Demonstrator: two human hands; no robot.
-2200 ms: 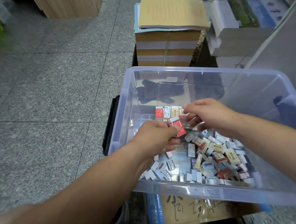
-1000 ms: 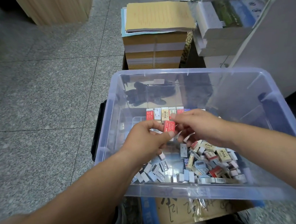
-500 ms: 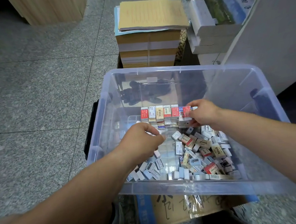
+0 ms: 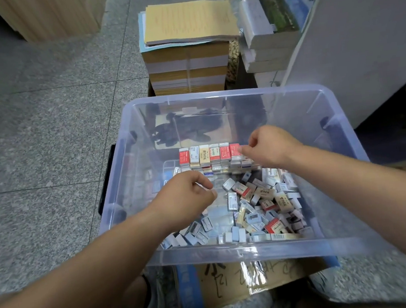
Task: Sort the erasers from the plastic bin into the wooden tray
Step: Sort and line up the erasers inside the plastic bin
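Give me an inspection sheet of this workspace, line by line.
Surface: grey speckled floor tiles; clear plastic bin sits on a cardboard box.
Job's things: neat eraser row along the bin's far side; loose erasers piled near right; wooden tray not seen.
Clutter: nothing seen.
Hands: right hand pinches the red eraser ending the row; left hand curled above the bin floor, contents unclear.
Cables: nothing seen.
Surroundings: paper stacks, white boxes, wooden cabinet.
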